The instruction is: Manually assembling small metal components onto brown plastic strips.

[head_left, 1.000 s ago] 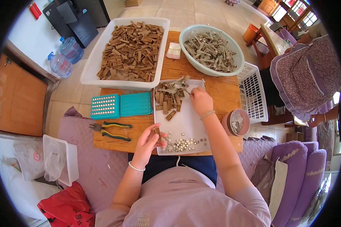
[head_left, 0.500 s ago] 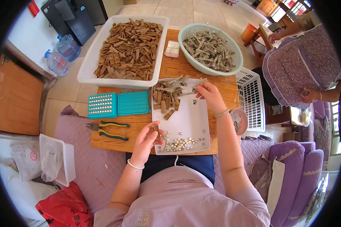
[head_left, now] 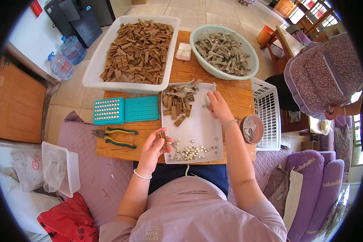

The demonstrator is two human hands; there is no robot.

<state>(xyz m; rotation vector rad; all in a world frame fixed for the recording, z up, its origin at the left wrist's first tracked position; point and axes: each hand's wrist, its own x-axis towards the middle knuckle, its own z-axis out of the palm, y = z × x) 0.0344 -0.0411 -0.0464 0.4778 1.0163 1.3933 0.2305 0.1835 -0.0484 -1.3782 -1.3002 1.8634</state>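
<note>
My left hand [head_left: 154,147] is closed around a small brown hollow casing [head_left: 162,138], held over the left edge of a shallow white tray [head_left: 201,129]. My right hand [head_left: 220,109] hovers above the tray's right side, fingers pinched together at a small blurred bit that I cannot make out. In the tray's far left part lies a pile of brown casings [head_left: 176,107], with clear strips [head_left: 189,87] on top. Many small round silvery pieces [head_left: 190,153] are scattered along the tray's near side.
A white bin of brown casings [head_left: 139,52] and a pale green basin [head_left: 252,72] of clear strips stand behind. Left are teal trays [head_left: 141,109] and pliers [head_left: 119,138]. Right are a pink bowl [head_left: 259,133], a white basket [head_left: 272,121] and another person [head_left: 326,72].
My right hand has moved a little nearer and right, off the strips. My left hand has shifted slightly left. The white basket sits closer, and the other person has turned and moved right.
</note>
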